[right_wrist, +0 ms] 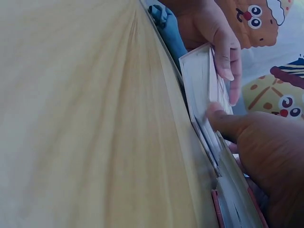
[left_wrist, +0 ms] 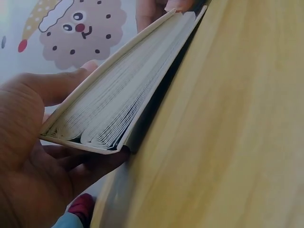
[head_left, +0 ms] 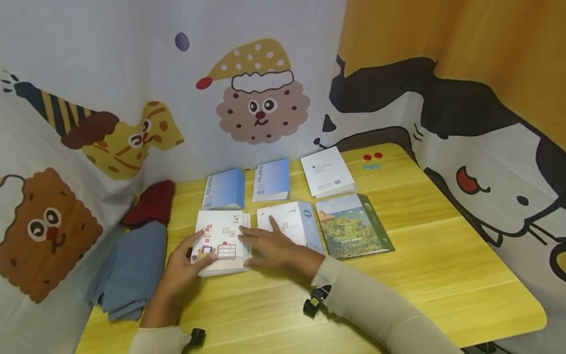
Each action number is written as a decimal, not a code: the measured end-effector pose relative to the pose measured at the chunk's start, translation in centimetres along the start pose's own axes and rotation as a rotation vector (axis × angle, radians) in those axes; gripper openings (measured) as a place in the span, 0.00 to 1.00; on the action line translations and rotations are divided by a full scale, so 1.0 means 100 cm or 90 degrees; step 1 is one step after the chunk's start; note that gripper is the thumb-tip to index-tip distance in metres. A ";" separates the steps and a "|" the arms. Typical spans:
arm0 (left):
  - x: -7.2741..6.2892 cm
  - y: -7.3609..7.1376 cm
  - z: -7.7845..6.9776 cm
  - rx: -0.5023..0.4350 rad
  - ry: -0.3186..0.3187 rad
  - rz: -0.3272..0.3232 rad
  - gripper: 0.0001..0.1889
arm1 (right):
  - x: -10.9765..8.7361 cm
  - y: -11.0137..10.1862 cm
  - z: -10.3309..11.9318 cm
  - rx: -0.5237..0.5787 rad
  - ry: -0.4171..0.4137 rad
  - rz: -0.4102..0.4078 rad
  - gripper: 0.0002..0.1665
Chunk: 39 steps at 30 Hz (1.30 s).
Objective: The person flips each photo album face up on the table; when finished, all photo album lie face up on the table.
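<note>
A thick white photo album (head_left: 221,227) with drawn furniture on its cover lies in front of me at the left. My left hand (head_left: 183,263) grips its left side, thumb on the cover and fingers underneath. In the left wrist view the page block (left_wrist: 114,95) shows between the covers, tilted over the tabletop. My right hand (head_left: 269,246) holds the album's right edge, thumb near its lower corner. Its raised index finger overlaps a second white album (head_left: 289,223) with a blue-grey side strip. In the right wrist view my right thumb (right_wrist: 218,114) lies against the page edges.
Behind stand two blue POLAROID albums (head_left: 223,189) (head_left: 271,179) and a white one (head_left: 328,172), back up. A landscape-cover album (head_left: 349,226) lies to the right. Red discs (head_left: 373,156) and teal discs (head_left: 371,167) sit farther back. Blue-grey cloth (head_left: 134,265) and dark red cloth (head_left: 152,201) lie left.
</note>
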<state>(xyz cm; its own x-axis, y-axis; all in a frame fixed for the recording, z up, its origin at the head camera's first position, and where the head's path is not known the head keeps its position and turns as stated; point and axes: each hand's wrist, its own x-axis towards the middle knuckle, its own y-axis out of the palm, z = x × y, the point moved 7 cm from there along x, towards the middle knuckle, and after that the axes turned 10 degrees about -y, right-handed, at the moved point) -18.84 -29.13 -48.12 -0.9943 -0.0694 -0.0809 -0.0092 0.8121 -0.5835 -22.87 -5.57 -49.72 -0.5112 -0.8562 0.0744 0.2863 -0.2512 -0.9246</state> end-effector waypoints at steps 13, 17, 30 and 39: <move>-0.001 0.001 -0.005 0.054 0.017 -0.048 0.41 | 0.001 0.001 0.000 -0.019 0.007 0.006 0.52; -0.002 -0.002 -0.007 0.087 0.016 -0.052 0.41 | 0.002 0.002 0.000 -0.014 0.008 0.008 0.52; -0.005 0.009 -0.029 0.237 0.066 -0.085 0.41 | 0.000 -0.008 -0.003 0.016 0.034 -0.003 0.50; -0.007 0.066 -0.081 0.399 0.229 -0.073 0.42 | -0.036 -0.046 -0.047 0.030 0.130 -0.094 0.47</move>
<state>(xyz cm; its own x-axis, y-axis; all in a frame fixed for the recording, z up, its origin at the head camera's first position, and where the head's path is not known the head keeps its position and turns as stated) -19.10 -19.01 -45.37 -0.9650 0.1477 0.2165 -0.1605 0.3201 -0.9337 -26.14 0.80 -47.47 -0.7016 -0.7014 0.1256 0.2317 -0.3912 -0.8907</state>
